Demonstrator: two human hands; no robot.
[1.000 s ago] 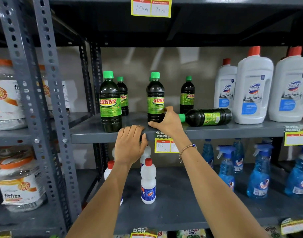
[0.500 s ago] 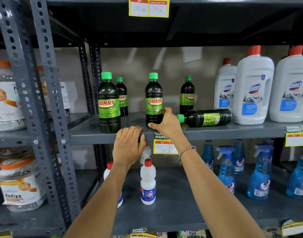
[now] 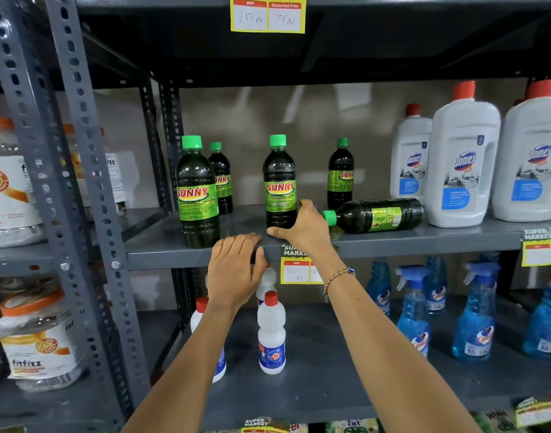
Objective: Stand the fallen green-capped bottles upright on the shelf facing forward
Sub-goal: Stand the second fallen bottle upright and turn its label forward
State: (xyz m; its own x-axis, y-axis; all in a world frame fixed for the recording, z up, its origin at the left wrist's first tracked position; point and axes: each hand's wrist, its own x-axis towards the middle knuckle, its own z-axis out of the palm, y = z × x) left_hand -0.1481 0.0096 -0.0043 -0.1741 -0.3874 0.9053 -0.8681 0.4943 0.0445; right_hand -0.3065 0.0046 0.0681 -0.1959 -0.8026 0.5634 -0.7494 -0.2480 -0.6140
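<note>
Lying sideways on the shelf, a fallen bottle is seen, green cap pointing left, beside the right hand, which is curled round the base of an upright bottle. The shelf edge is gripped by the left hand.

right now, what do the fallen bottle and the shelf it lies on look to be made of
Fallen bottle: probably clear glossy plastic holding dark liquid, going by the highlights on its body; green cap likely plastic too. Shelf: likely painted steel, matte grey, with a thin folded front lip.
</note>
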